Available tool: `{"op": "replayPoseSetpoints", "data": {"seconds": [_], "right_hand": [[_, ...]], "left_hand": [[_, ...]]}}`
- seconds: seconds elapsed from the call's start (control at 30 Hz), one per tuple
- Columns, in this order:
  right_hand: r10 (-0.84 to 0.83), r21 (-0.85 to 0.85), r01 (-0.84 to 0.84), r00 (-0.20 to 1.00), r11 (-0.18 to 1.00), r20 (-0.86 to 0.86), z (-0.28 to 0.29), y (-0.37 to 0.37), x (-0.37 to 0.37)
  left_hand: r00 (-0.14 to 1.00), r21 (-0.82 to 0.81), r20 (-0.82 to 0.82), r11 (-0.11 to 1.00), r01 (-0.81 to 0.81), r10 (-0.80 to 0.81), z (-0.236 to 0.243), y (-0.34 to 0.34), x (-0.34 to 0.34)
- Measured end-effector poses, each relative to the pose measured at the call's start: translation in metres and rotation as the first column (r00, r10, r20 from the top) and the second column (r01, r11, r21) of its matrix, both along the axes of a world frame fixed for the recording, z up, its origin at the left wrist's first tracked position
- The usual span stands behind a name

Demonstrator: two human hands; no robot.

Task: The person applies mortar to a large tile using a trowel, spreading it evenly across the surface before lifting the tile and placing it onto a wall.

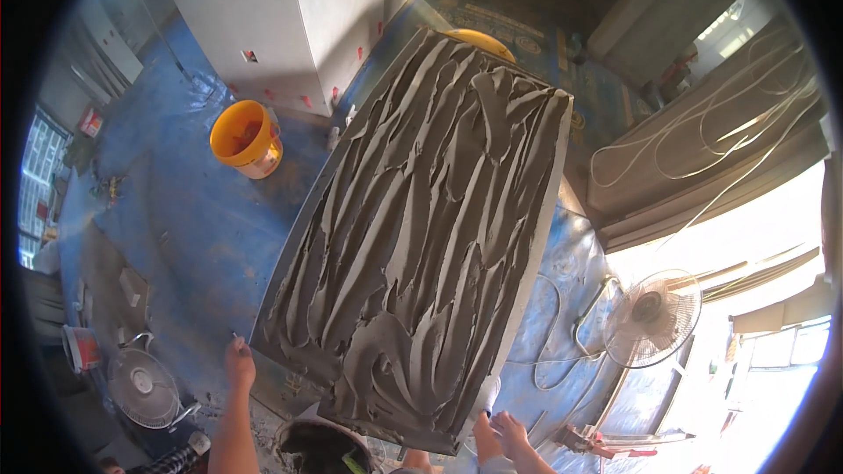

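A large rectangular slab stretches away in front of me, coated with thick grey mortar in long wavy ridges. It has a step cut out of its near left corner. My left hand is closed beside that corner, apart from the mortar; a small tip shows above the fingers, but what it belongs to is too small to tell. At the near right corner, my right hand has its fingers apart and holds nothing visible. Below the slab's near edge stands a dark bucket with a green-handled tool in it.
A yellow bucket stands left of the slab on blue floor sheeting. Fans stand on both sides, one at the left, another at the right. Loose cables trail by the right one. A white wall corner rises beyond.
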State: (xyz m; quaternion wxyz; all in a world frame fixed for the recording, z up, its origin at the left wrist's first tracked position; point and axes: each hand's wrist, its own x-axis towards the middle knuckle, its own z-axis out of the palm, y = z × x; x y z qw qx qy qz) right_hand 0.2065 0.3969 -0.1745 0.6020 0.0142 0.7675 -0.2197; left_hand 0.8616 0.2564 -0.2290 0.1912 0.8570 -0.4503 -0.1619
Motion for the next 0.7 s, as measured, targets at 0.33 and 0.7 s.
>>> {"op": "replayPoseSetpoints", "data": {"seconds": [0.33, 0.7], "right_hand": [[-0.367, 0.028, 0.366, 0.924, 0.93, 0.106, -0.034, -0.028, 0.044], [-0.183, -0.109, 0.263, 0.862, 0.959, 0.472, -0.039, -0.024, 0.025]], "left_hand": [[0.825, 0.32, -0.503, 0.943, -0.097, 0.256, 0.009, -0.058, 0.016], [0.904, 0.347, -0.383, 0.936, -0.05, 0.19, -0.013, -0.065, 0.0]]}}
